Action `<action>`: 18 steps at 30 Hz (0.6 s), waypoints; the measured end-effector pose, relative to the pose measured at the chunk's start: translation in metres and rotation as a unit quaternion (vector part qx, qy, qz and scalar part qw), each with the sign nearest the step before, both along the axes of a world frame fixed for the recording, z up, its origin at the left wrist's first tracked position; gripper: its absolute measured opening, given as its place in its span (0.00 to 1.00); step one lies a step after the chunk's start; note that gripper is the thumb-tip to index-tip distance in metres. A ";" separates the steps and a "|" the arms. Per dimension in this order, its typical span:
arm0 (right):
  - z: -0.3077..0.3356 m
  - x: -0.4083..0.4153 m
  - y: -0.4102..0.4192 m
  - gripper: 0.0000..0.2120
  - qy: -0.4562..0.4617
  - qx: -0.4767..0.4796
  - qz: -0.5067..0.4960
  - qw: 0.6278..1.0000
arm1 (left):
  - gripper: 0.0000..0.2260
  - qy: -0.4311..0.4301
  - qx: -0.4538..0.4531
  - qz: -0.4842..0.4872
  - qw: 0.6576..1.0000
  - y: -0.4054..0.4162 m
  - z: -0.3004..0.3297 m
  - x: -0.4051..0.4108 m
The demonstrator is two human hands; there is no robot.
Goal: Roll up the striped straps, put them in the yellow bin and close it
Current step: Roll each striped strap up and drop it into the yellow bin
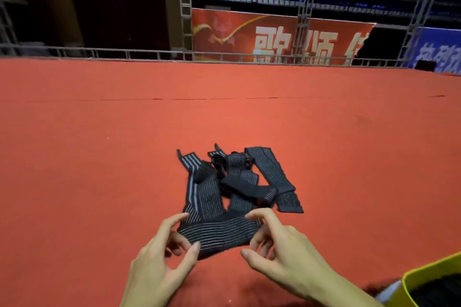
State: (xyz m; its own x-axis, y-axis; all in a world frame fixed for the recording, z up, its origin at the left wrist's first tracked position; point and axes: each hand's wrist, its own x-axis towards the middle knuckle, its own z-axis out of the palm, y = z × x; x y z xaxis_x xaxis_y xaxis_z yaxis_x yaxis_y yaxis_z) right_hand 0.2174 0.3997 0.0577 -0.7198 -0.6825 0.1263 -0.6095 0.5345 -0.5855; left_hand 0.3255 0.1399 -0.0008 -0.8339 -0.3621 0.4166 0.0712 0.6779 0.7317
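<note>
hands on striped strap

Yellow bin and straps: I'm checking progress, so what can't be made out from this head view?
- Yellow bin: cut off by the frame corner; contents dark, lid not seen.
- Straps: tangled and overlapping; count unclear.
- Left hand and right hand: fingers partly hidden behind the nearest strap.

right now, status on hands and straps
Left hand and right hand pinching near end of black grey-striped elastic straps, unrolled on red carpet. Open yellow plastic bin at right. Nothing blocking.
</note>
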 end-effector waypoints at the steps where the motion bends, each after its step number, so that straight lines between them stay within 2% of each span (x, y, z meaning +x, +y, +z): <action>1: -0.003 -0.007 -0.015 0.25 -0.001 0.000 0.000 1.000 | 0.27 -0.008 0.009 0.016 1.000 -0.011 -0.008 0.000; 6: -0.028 -0.042 -0.069 0.25 -0.018 -0.007 -0.009 1.000 | 0.25 -0.056 0.045 0.071 0.995 -0.045 -0.041 -0.030; 12: -0.066 -0.075 -0.100 0.31 -0.044 0.017 -0.002 0.999 | 0.26 -0.113 -0.019 0.041 0.993 -0.059 -0.058 -0.079; 18: -0.089 -0.088 -0.116 0.38 -0.093 0.045 0.059 0.993 | 0.30 -0.135 -0.059 0.037 0.988 -0.052 -0.074 -0.071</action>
State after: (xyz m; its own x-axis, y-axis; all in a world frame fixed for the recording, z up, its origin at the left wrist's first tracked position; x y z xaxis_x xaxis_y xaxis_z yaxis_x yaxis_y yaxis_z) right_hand 0.1292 0.2832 -0.0308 -0.6394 -0.7660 -0.0658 -0.5570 0.5205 -0.6472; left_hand 0.2547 0.0881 -0.0751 -0.8936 -0.3881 0.2253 -0.1684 0.7555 0.6331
